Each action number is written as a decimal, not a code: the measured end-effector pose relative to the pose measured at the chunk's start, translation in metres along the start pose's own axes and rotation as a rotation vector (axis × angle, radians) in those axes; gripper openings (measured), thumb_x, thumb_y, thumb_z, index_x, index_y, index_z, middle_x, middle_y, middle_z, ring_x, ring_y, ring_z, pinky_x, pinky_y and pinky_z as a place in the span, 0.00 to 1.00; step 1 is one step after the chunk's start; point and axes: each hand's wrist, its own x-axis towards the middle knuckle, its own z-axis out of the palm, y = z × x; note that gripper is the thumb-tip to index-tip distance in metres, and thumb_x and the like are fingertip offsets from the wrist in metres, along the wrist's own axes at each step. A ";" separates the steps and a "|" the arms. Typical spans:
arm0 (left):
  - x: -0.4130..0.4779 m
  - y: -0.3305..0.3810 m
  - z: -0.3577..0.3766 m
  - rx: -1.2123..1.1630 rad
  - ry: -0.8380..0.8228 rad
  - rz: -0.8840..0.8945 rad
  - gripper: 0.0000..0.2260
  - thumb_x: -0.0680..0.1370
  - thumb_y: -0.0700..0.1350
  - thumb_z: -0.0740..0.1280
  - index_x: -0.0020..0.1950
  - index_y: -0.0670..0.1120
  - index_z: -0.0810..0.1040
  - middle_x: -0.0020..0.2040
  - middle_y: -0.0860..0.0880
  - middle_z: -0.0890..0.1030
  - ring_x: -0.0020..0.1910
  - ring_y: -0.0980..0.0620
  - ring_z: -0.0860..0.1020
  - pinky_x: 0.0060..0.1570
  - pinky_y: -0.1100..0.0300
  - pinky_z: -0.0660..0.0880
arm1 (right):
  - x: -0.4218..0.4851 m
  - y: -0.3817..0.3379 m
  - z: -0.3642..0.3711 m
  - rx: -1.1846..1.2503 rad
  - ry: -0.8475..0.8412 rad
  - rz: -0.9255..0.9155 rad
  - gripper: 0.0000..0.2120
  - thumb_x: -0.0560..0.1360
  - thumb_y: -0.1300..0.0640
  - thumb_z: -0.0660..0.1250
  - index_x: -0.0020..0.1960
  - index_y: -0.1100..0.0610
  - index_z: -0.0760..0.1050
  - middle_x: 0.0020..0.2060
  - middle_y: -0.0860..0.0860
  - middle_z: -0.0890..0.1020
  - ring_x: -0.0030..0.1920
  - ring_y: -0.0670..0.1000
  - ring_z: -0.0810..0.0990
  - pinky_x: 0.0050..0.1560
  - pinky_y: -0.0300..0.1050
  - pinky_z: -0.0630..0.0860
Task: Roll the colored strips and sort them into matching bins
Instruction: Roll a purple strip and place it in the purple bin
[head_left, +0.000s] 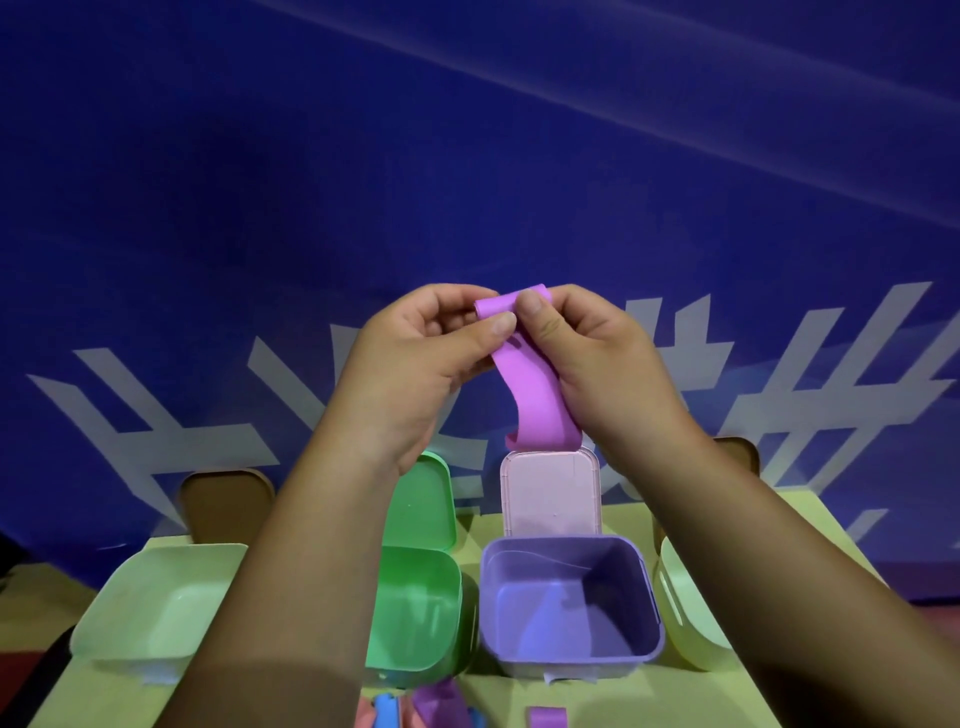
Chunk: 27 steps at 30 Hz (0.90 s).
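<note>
Left grip (415, 364) and right grip (587, 358) both pinch the top of a purple strip (535, 405). My thumbs are on its near face and my fingers are curled behind. The top end is turned over into a small roll between them. I hold it up in the air over the far side of the worktop (597, 696). The rest of the strip hangs free in a curve, and its slightly curled lower end shows just above the raised pink lid (550, 493) of the purple bin (571, 654).

That bin stands open near the middle of the worktop. Just beside it on the left is the green bin (415, 623), its green lid (426, 499) raised too. A pale green bin (156, 587) sits at the left edge with a brown lid (223, 504) behind it, and a pale yellow bin (685, 623) sits at the right edge.

Along the near edge lie loose strips: a blue strip (387, 713), a second purple one (441, 709) and a short purple piece (548, 719).
</note>
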 end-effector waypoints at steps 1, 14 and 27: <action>0.000 -0.001 0.000 0.001 0.004 0.007 0.09 0.78 0.33 0.75 0.58 0.40 0.84 0.51 0.42 0.87 0.52 0.47 0.86 0.56 0.54 0.84 | 0.000 0.000 0.000 -0.001 0.000 -0.002 0.13 0.84 0.44 0.68 0.54 0.51 0.85 0.46 0.49 0.87 0.41 0.45 0.83 0.38 0.39 0.77; -0.006 0.004 0.011 0.510 0.128 0.241 0.12 0.78 0.39 0.78 0.58 0.53 0.88 0.51 0.55 0.88 0.52 0.56 0.87 0.49 0.59 0.85 | -0.003 -0.003 -0.006 -0.169 0.063 -0.079 0.13 0.78 0.39 0.74 0.59 0.44 0.82 0.49 0.41 0.86 0.52 0.41 0.84 0.54 0.45 0.85; -0.011 -0.001 0.033 0.559 0.132 0.273 0.16 0.78 0.42 0.79 0.62 0.55 0.82 0.55 0.55 0.85 0.54 0.57 0.86 0.52 0.58 0.85 | -0.010 -0.005 -0.006 0.116 0.128 0.029 0.16 0.74 0.44 0.79 0.57 0.50 0.85 0.48 0.49 0.89 0.52 0.49 0.89 0.59 0.58 0.86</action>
